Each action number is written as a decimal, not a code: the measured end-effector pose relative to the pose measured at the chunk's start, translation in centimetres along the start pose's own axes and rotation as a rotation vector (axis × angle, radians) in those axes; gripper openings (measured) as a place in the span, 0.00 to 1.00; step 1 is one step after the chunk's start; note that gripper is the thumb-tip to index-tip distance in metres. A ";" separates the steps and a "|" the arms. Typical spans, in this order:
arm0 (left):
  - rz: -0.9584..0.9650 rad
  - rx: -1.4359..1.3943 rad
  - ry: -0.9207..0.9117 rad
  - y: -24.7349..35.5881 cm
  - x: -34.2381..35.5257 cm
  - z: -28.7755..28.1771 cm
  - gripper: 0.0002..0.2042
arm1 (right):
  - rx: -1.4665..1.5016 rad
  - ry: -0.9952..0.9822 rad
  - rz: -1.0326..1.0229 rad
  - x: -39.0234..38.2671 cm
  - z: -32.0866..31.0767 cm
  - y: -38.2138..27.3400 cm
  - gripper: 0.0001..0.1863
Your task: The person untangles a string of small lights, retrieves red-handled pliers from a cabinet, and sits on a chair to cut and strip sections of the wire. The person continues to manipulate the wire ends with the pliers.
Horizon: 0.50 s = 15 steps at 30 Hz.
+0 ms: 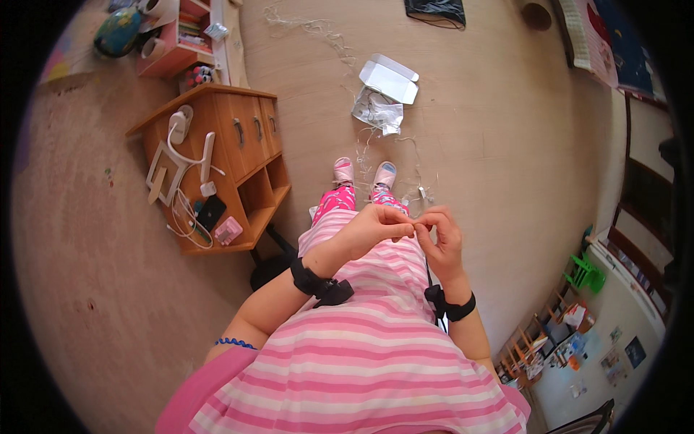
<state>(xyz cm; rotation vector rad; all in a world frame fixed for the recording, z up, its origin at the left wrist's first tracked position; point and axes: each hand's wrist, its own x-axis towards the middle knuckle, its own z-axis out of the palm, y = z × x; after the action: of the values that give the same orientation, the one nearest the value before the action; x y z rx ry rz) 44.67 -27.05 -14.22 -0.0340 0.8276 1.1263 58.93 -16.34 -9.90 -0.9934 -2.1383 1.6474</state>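
Head view: left hand [381,224] and right hand [442,235] are pinching narrowly together, anything held being too small to tell; keeping the wire [318,27] slack is probably aiding control.

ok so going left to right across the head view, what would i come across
wooden drawer cabinet → person's left hand → person's right hand, its fingertips close to the left's → green chair
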 end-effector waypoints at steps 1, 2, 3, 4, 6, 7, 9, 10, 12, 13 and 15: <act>0.009 0.064 0.020 -0.5 0.6 -0.3 0.07 | -0.014 0.027 0.032 -0.4 0.4 1.0 0.03; 0.031 0.122 0.037 -1.0 1.1 -0.7 0.07 | 0.043 0.040 0.077 -0.7 0.7 2.0 0.03; 0.026 0.119 0.036 -1.6 1.7 -1.1 0.07 | 0.098 0.055 0.123 -1.0 0.9 3.0 0.03; -0.019 0.138 0.040 -2.2 2.3 -1.5 0.07 | 0.164 0.076 0.146 -1.2 1.1 4.0 0.03; -0.089 0.168 0.039 -3.2 3.4 -2.4 0.07 | 0.093 -0.002 0.130 -1.5 0.3 5.8 0.04; -0.124 0.141 0.009 -3.7 4.0 -2.7 0.07 | 0.069 -0.039 0.128 -1.8 -0.2 6.4 0.05; -0.205 0.149 -0.010 -4.7 5.4 -3.1 0.07 | 0.024 -0.098 0.138 -2.2 -1.3 7.8 0.07; -0.259 0.153 -0.019 -5.1 6.1 -3.1 0.08 | -0.002 -0.107 0.119 -2.4 -1.9 8.6 0.06; -0.290 0.145 0.005 -6.2 7.8 -2.7 0.08 | -0.052 -0.113 0.085 -3.0 -3.1 10.3 0.06; -0.321 0.136 0.018 -6.8 8.9 -2.4 0.08 | -0.046 -0.074 0.088 -3.4 -3.4 11.3 0.06; -0.347 0.092 0.015 -8.5 11.2 -2.0 0.09 | -0.038 0.019 0.088 -4.4 -4.0 14.4 0.05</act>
<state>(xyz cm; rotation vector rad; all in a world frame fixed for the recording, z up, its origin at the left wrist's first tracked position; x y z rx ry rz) 52.30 -23.03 -25.44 -0.1062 0.8487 0.7618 69.58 -14.44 -21.09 -1.1251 -2.1495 1.6357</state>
